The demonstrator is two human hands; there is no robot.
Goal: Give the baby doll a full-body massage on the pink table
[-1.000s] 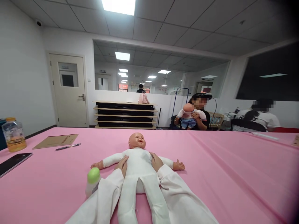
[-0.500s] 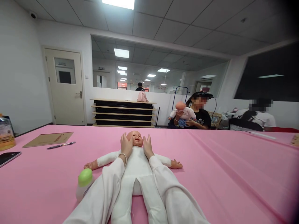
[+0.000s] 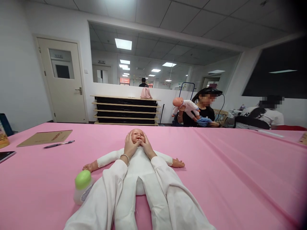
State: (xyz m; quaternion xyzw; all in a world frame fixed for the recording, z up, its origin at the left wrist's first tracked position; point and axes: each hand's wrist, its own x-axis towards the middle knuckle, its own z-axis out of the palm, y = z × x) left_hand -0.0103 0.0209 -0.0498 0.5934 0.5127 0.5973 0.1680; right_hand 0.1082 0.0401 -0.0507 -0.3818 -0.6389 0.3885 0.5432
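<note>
White cloth covers the body of the doll (image 3: 139, 159), which lies on its back on the pink table cover (image 3: 227, 185) right in front of me, head at the far end, arms stretched out sideways, legs toward me. I cup its head from both sides, my left hand (image 3: 130, 147) against one cheek and my right hand (image 3: 148, 148) against the other. My fingers run up along the face, spread open rather than closed, and my thumbs come close together at the chin, just under the mouth. How firmly I press, I cannot tell. Around my left wrist sits a beaded bracelet (image 3: 127, 156). Just beyond my left sleeve (image 3: 103, 191) is a bottle (image 3: 79, 192) with a green cap, near one of the doll's hands. Farther left lie a pen (image 3: 59, 144), a brown notebook (image 3: 45, 138) and a phone (image 3: 6, 155). Across the table, a person (image 3: 203, 111) holds another doll (image 3: 189, 105).
</note>
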